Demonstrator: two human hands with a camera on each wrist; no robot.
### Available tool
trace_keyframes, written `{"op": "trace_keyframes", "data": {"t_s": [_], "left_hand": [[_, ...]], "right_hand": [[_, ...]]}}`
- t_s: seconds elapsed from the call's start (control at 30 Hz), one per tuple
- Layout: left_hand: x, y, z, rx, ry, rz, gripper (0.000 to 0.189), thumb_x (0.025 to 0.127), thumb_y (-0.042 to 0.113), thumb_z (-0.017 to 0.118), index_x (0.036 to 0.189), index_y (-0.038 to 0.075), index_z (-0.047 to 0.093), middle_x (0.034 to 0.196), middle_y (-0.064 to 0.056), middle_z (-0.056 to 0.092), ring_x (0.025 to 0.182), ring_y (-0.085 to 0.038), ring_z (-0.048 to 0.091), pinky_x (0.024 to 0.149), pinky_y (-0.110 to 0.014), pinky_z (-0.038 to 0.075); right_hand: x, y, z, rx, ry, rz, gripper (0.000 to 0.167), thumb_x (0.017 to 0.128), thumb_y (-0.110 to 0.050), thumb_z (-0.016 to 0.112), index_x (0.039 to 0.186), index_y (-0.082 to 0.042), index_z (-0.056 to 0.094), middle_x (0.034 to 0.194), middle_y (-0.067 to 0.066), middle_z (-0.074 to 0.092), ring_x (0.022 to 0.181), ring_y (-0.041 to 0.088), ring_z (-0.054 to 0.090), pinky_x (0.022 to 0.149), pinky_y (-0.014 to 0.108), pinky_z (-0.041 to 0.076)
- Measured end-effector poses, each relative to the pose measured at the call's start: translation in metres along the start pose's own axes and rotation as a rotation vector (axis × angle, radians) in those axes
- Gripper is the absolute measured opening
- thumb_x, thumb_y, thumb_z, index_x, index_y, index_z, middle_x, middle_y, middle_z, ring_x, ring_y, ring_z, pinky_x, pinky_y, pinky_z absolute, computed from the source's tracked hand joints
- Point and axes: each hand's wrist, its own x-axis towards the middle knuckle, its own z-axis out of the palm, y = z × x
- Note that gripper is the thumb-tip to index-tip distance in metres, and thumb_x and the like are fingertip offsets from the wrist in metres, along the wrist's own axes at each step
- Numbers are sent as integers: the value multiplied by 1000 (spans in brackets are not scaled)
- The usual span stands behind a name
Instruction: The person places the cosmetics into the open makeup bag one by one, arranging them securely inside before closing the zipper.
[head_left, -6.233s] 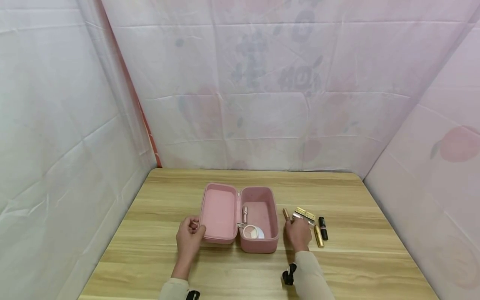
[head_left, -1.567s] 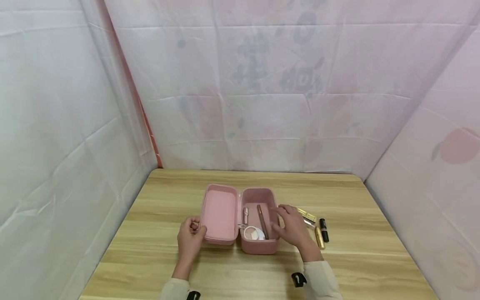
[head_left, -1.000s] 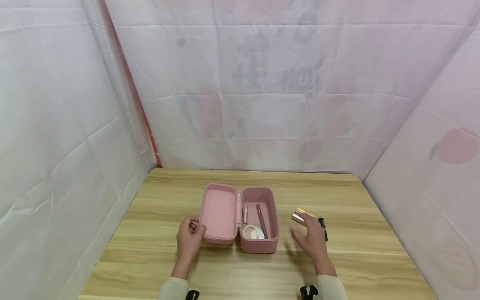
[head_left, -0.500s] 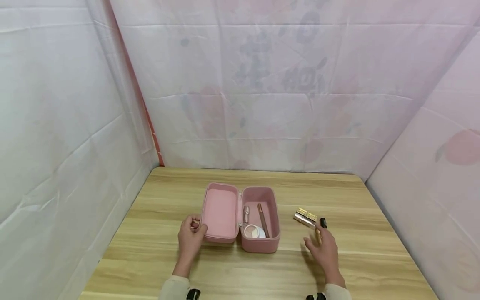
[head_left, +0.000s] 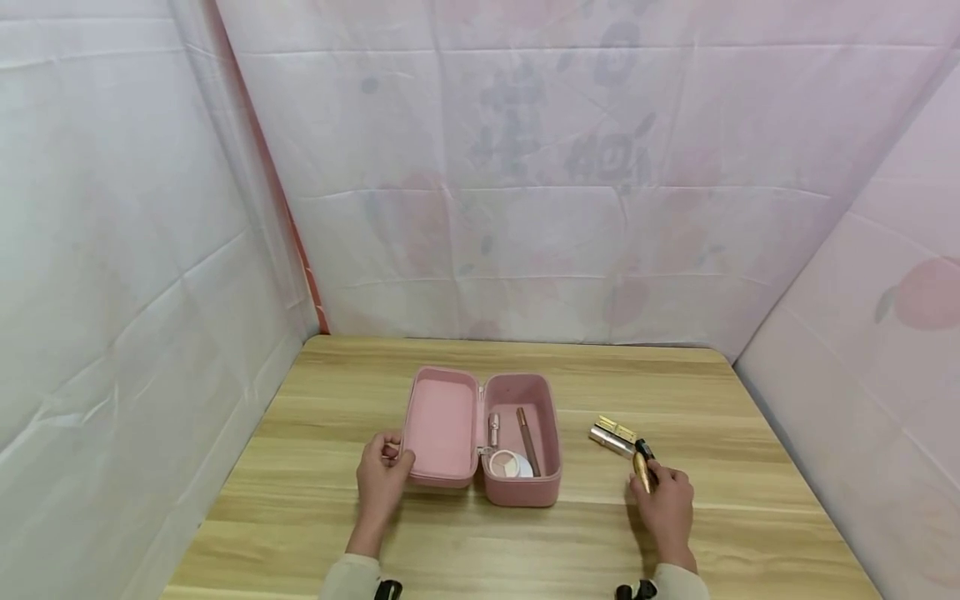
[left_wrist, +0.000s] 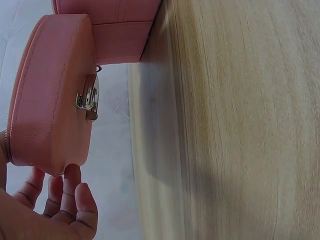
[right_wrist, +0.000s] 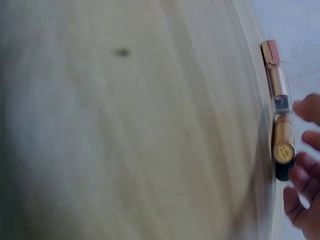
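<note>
A pink cosmetic case [head_left: 522, 492] stands unzipped, its lid [head_left: 442, 425] folded out to the left. My left hand [head_left: 381, 483] pinches the lid's left edge, thumb on the rim and fingers underneath, as the left wrist view of the lid [left_wrist: 45, 95] also shows. My right hand [head_left: 666, 508] is at a gold lipstick tube [head_left: 640, 472] and a black tube [head_left: 646, 450], fingers loosely bent. In the right wrist view the fingers lie close beside the gold tube [right_wrist: 284, 140] and the black tube [right_wrist: 282, 171]; no firm hold shows.
Inside the case lie a small pink tube [head_left: 493, 429], a brown pencil-like tube [head_left: 528, 442] and a round compact [head_left: 505, 464]. A silvery-pink tube [head_left: 611, 440] and a gold palette [head_left: 617, 428] lie right of the case on the wooden table [head_left: 480, 542]. Fabric walls surround it.
The brown tube has gone from the table into the case. My right hand has since moved off the case, rightward to the gold and black tubes. My left hand stays on the lid.
</note>
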Motion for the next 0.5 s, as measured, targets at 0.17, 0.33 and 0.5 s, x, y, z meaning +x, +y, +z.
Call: {"op": "trace_keyframes", "data": {"t_s": [0.17, 0.33, 0.5], "left_hand": [[0, 0, -1, 3, 1, 4, 22, 71, 1, 64, 93, 4, 60, 80, -9, 49, 69, -18, 51, 61, -26, 43], [0, 0, -1, 4, -2, 9, 22, 71, 1, 64, 93, 3, 61, 80, -8, 49, 69, -18, 50, 61, -26, 44], [-1, 1, 0, -1, 2, 18, 22, 71, 1, 65, 92, 3, 60, 80, -8, 49, 69, -18, 51, 61, -26, 44]], "right_hand": [[1, -2, 1, -64, -72, 102, 44, 83, -17, 62, 114, 14, 56, 104, 38, 42, 98, 54, 38, 70, 60, 38], [3, -1, 6, -85, -96, 173, 42, 85, -21, 59, 113, 10, 58, 98, 34, 41, 93, 51, 39, 59, 56, 39], [6, 0, 7, -97, -47, 149, 35, 85, -19, 61, 104, 11, 62, 93, 35, 44, 89, 51, 42, 59, 56, 39]]}}
